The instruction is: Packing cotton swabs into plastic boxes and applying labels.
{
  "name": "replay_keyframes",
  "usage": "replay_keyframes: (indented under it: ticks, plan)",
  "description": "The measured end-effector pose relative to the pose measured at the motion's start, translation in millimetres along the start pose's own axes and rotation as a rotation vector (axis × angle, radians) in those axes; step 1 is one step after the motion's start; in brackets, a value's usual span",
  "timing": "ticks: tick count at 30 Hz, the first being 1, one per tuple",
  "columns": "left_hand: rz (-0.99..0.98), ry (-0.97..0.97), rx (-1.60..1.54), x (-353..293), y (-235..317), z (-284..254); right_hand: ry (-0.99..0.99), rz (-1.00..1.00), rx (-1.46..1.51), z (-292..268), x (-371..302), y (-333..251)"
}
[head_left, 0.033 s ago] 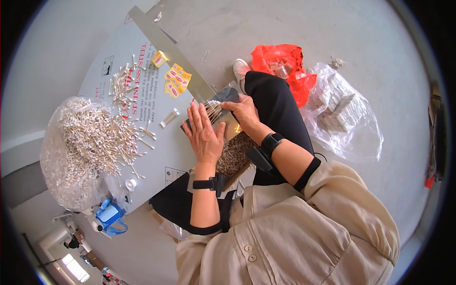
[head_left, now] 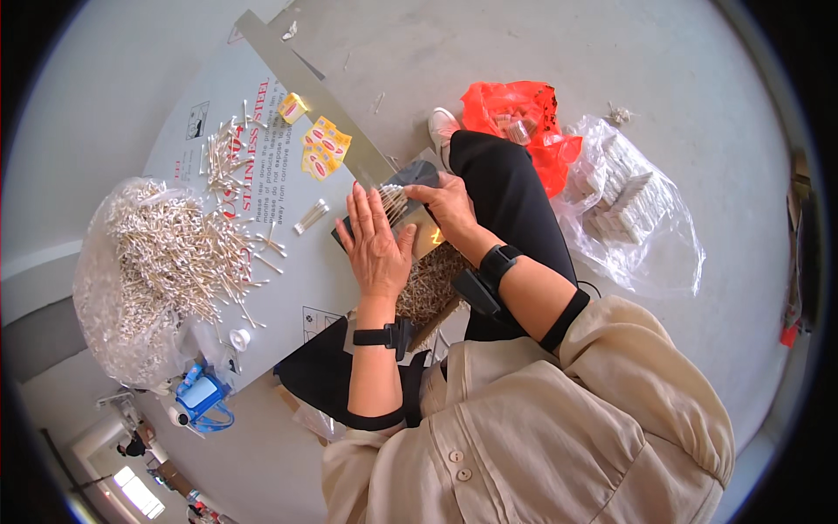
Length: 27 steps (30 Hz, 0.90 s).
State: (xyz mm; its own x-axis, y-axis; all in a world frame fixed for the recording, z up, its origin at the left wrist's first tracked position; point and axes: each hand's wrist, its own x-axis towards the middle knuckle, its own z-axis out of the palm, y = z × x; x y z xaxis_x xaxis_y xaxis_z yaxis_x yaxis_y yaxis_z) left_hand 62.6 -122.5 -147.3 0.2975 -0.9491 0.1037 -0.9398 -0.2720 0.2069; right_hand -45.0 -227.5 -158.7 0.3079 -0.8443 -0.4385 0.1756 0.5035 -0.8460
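My left hand (head_left: pixel 378 249) lies flat and open, fingers stretched out along the left side of a small bunch of cotton swabs (head_left: pixel 393 205). The swabs lie side by side over a dark flat plate (head_left: pixel 424 173). At their right end my right hand (head_left: pixel 449 208) is closed, its thumb against the swab tips; some of its fingers are hidden. Below both hands an open box (head_left: pixel 428 288) holds many loose swabs. A shiny brownish panel (head_left: pixel 428 236) shows between the hands and the box.
On the metal-topped table, a clear bag (head_left: pixel 96 288) spills a heap of swabs (head_left: pixel 175 253). Yellow cards (head_left: pixel 325 148), a small yellow box (head_left: pixel 292 108) and a small swab bundle (head_left: pixel 312 217) lie beyond. Red (head_left: pixel 489 100) and clear (head_left: pixel 672 253) bags of packs rest on the floor.
My left hand has shifted very slightly, with its fingers a little closer together. My right hand and the swabs look nearly the same.
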Motion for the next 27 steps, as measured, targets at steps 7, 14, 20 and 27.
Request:
replay_keyframes:
  ticks: [7,14,20,27]
  plan:
    - [0.055,-0.1,0.037,6.9,3.9,0.0,-0.006,0.028,-0.01,-7.3,10.2,13.5]
    - [0.102,-0.178,0.157,7.1,-5.5,-6.2,0.015,0.094,-0.041,0.5,4.6,-3.9]
    - [0.057,-0.067,-0.032,0.7,-6.2,2.1,-0.009,0.028,-0.084,-0.4,2.6,-3.7]
    - [-0.026,0.23,-0.327,9.1,-21.4,5.2,-0.088,0.035,0.137,-3.6,14.5,14.9]
